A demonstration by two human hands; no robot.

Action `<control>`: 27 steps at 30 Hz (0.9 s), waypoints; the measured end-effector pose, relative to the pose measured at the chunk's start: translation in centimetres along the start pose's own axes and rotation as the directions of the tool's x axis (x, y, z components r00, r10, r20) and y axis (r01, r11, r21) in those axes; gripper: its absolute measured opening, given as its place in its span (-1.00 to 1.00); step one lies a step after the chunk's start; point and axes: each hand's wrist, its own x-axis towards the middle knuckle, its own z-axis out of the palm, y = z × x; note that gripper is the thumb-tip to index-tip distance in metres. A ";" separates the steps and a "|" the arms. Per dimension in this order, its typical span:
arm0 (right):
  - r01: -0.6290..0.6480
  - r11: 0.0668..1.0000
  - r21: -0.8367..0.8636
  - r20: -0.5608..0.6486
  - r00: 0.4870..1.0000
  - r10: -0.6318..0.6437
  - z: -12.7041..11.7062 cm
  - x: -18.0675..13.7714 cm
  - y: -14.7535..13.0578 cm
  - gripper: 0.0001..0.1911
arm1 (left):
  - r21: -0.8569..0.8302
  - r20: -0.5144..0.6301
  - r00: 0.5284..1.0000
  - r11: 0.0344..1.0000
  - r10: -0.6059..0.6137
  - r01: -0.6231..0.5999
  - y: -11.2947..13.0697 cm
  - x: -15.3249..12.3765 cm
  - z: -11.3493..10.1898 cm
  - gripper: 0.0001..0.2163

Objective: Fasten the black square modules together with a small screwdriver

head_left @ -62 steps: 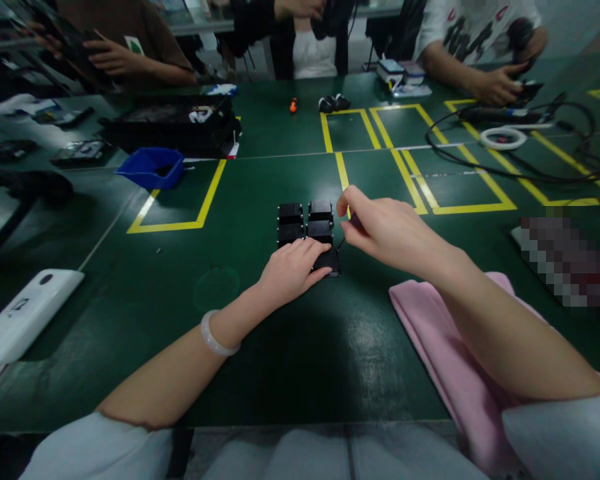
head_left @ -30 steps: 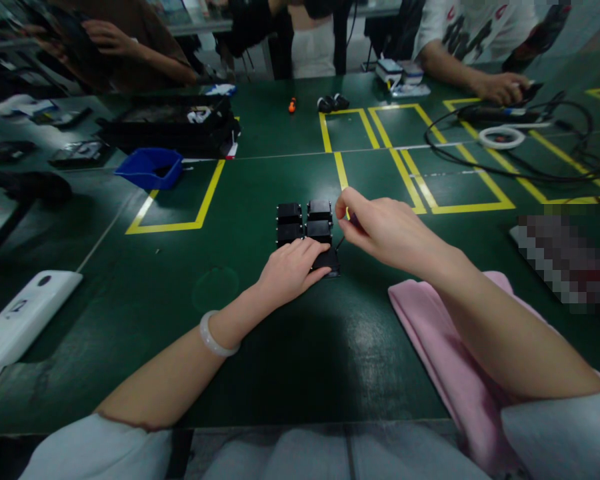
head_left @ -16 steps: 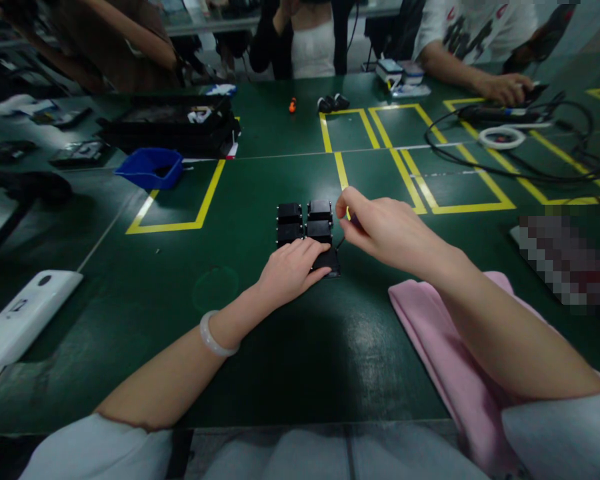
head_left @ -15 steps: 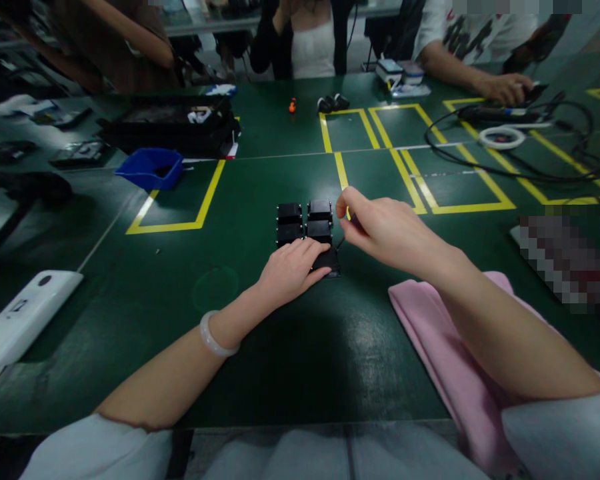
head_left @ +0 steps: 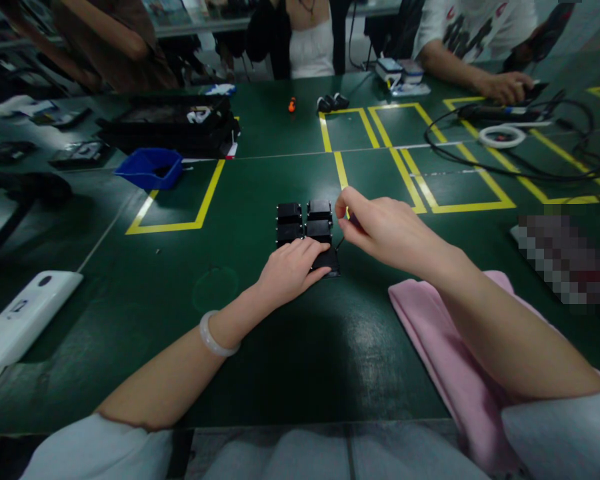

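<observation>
First, noting at far left a white oblong device lying on the green table. Next, seeing a blue bin sitting just in front of a black tray. Wearing a pale bracelet on the left wrist. Laying the left hand over the nearer black blocks, bracketing the nearest one between forefinger and thumb. Finding these blocks on the table at mid-view, standing in two columns, partly hiding under the fingers. Pinching a thin-shafted hand tool narrowly in the right hand, pointing it down at the blocks' right side; being unable to tell tip contact. Seeing a pink cloth lying beneath the right forearm. Farther right, observing a white cable coil lying among black cables.
</observation>
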 end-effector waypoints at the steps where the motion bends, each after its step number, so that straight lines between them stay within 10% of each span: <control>1: -0.001 1.000 -0.005 -0.002 1.000 0.001 0.0 0.0 0.0 -0.75 | 0.000 0.002 1.000 1.000 0.000 0.000 0.0 0.0 0.0 -0.68; 27: -0.009 1.000 -0.003 0.005 1.000 0.009 -0.1 0.1 -0.1 -0.74 | -0.004 0.000 1.000 1.000 -0.003 0.003 0.1 0.0 -0.1 -0.68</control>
